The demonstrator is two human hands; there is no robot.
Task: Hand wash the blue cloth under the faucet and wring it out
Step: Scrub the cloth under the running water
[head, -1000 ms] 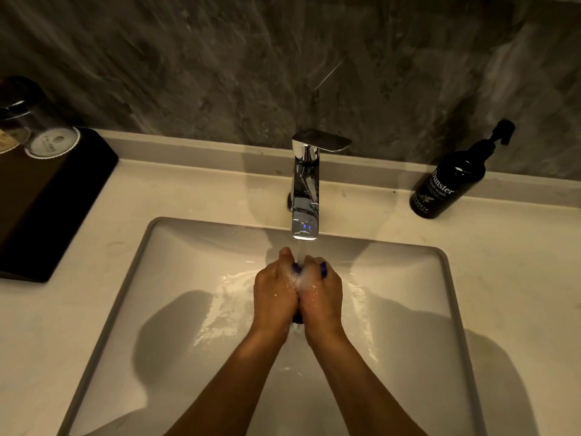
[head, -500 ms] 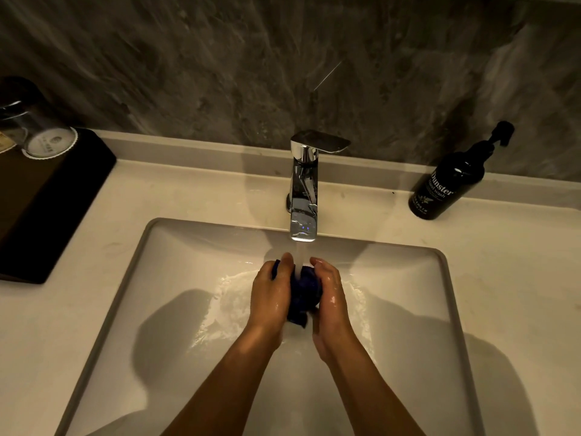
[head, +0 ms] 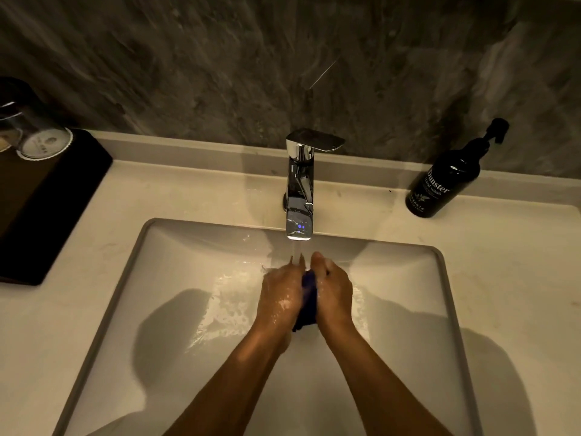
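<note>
Left hand (head: 280, 295) and right hand (head: 334, 292) both curled around the blue cloth (head: 309, 302) — bunched between the palms. Faucet (head: 299, 196) stream lands just above the fingertips.

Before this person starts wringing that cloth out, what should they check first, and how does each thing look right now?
1. Both hands on the cloth: ok. The left hand and right hand press the blue cloth between them.
2. Cloth over the sink, so drips fall inside: ok.
3. Cloth under the faucet: ok, water runs onto the hands.
4. Suds rinsed out: not ok, foam shows on both hands.
5. Hand wash bottle out of the way: ok, upright on the counter.
6. Drain clear: cannot tell, hidden.
</note>
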